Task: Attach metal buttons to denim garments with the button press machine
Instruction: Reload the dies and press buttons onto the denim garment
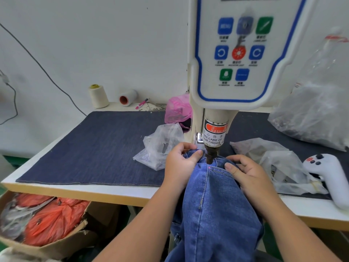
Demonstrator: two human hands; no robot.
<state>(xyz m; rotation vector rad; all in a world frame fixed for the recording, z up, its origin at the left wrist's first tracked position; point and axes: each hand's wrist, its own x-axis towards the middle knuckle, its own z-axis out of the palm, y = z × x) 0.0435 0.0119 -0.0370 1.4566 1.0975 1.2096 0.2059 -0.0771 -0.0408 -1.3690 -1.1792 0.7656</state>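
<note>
Both hands hold the denim garment (213, 201) under the press head (210, 157) of the button press machine (236, 53). Left hand (181, 163) sits left of the head, thumb on top of the waistband edge, fingers curled over the far fold, pinching the cloth. Right hand (247, 173) sits right of the head, thumb pressed flat on the denim, fingers curled round the bunched edge. Likely reason for the two-sided grip: keeps the fabric taut and flat between the hands so the marked spot lines up under the head while fingers stay off to each side, as the warning label (214, 133) on the ram asks.

The garment lies between the hands and trails toward the person, off the desk (113, 191) edge, hanging down between the forearms. A small pink mark (210, 167) shows on the denim just nearer the person than the head tip, between the two thumbs; probably the button position, not yet exactly under the head, though hard to tell. No metal button visible on the cloth; whether one is loaded in the head cannot be told.

Clear plastic bags (160, 148) lie just beyond the left hand, more (273, 159) beyond the right hand, probably button stock kept in reach. A white handheld controller (330, 173) lies further right of the right hand. Dark denim mat (94, 148) covers the desk left of the left hand.
</note>
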